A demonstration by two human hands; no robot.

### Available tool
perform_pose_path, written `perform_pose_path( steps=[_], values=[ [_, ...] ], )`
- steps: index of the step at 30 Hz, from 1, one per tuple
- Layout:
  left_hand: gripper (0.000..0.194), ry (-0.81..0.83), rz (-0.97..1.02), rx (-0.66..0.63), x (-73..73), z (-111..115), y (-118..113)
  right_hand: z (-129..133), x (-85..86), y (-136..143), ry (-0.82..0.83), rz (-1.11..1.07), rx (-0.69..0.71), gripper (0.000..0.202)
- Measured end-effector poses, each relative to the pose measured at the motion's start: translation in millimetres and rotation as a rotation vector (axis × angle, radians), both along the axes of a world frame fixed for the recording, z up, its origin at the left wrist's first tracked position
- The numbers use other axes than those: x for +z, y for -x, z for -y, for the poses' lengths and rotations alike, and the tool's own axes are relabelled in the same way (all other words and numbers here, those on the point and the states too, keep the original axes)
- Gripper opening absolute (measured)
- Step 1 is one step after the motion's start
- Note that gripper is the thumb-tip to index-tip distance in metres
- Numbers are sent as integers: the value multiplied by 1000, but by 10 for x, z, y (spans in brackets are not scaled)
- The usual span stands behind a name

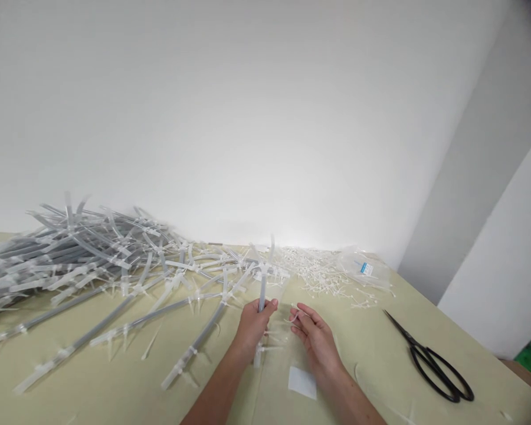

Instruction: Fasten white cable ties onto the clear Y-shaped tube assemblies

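My left hand [253, 327] is closed around a grey tube assembly [262, 288] that stands nearly upright, its white branched top above the fist. White cable ties stick out sideways from its lower end, below my fingers. Just to the right, my right hand [316, 336] pinches a thin white cable tie [293, 319], bent into a curve, between thumb and fingers. The two hands are a short way apart. Below them a small white paper square [302, 382] lies on the table.
A large pile of tube assemblies [79, 248] covers the left, with several single ones nearer. Loose cable ties [321, 271] are scattered at the back beside a clear plastic bag [363, 267]. Black-handled scissors [429, 357] lie right on the pale table [363, 389]. A white wall [265, 118] stands behind.
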State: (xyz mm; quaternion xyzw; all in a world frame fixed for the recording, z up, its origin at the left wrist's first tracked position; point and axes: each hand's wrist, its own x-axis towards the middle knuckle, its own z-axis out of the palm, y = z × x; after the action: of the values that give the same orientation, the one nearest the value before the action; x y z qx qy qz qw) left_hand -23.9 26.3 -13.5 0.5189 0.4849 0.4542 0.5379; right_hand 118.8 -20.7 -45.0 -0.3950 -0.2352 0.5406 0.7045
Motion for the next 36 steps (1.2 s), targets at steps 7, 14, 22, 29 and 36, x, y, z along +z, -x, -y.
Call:
perform_pose_path(
  steps=[7, 14, 22, 29, 36],
  values=[
    [37, -7, 89, -245, 28, 98, -39, 9, 45, -22, -41, -88, -6, 37],
    [33, -11, 143, -316, 44, 118, -50, 29, 68, 10, -51, -52, 36, 40],
    [33, 13, 133, -337, 47, 149, -66, 35, 79, 20, -90, 17, 49, 44],
    [34, -11, 85, -320, 56, 155, -80, 43, 81, 42, -130, 76, 107, 51],
    [32, -33, 68, -307, 43, 147, -82, 52, 30, 13, -159, 175, 151, 48]
  ],
)
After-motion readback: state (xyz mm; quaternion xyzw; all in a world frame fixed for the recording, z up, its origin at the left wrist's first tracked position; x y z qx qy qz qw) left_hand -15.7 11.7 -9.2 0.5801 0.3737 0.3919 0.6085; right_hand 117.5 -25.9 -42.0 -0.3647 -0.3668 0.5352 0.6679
